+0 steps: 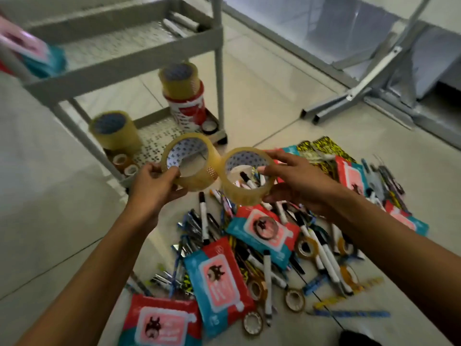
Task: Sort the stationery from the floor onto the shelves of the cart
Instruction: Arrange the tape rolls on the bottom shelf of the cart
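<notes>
My left hand (154,186) grips a wide clear tape roll (197,179) by its near rim. My right hand (296,182) holds a second clear tape roll (243,193), thumb under it and fingers over its top edge. The two rolls touch side by side in the air, above the floor pile and just in front of the grey cart (129,68). On the cart's bottom shelf (159,139) stand a clear tape roll (117,132), a stack of tape rolls (184,96) and several small rolls. The middle shelf holds markers at its far corner.
A pile on the tiled floor holds blue and red wipe packs (217,283), markers (268,283), pens and small tape rolls (295,299). A folded metal frame (354,93) lies at the right. Pink and blue packs (37,53) show blurred at the cart's left.
</notes>
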`<state>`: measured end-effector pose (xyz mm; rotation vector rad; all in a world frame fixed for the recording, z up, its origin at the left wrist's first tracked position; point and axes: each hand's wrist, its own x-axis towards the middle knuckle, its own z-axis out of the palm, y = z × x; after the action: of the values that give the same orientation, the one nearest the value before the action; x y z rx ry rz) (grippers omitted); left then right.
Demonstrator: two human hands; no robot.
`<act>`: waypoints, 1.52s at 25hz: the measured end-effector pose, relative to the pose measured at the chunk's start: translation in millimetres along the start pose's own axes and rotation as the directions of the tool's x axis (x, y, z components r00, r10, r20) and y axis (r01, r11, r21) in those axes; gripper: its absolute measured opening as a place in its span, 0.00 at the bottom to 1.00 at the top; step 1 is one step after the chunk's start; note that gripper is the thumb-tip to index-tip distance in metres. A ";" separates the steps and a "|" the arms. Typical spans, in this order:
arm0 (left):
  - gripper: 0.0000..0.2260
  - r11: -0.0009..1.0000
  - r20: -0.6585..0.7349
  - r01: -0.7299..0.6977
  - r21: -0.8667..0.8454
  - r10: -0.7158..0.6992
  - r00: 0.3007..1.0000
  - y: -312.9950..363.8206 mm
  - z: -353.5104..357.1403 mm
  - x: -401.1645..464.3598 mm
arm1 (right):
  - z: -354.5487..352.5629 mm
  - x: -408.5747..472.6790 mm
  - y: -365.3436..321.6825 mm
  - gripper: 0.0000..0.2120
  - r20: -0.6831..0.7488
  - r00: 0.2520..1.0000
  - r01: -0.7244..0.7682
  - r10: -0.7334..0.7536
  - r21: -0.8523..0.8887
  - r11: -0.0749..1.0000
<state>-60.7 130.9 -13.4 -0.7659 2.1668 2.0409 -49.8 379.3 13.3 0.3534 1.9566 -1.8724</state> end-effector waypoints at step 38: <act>0.12 0.998 -0.347 0.052 -0.045 -0.064 0.936 -39.4 -66.9 61.7 | 197.5 255.1 13.8 0.10 -0.003 0.841 0.360 -0.541 -0.745 0.562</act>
<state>-80.1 48.5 -65.1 -1.2676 2.2462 2.0481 -246.5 159.7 -118.5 -0.2263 2.9810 -1.1235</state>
